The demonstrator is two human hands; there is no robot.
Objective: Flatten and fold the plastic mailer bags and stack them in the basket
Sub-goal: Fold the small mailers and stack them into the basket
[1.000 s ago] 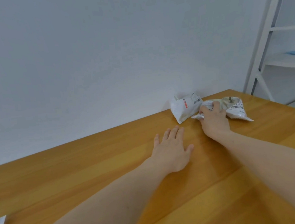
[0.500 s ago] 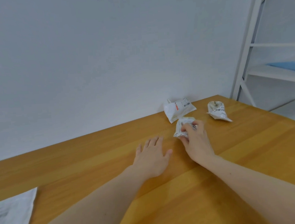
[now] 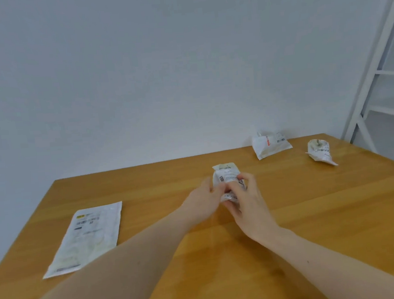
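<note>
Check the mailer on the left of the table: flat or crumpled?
Flat. The left mailer lies spread on the table, label up, untouched; both hands hold another crumpled mailer.

No legible text anywhere. Barcode labels on flat mailer bag (image 3: 86, 235), crumpled mailer bag (image 3: 227, 175), two far bags: print too small to read.
</note>
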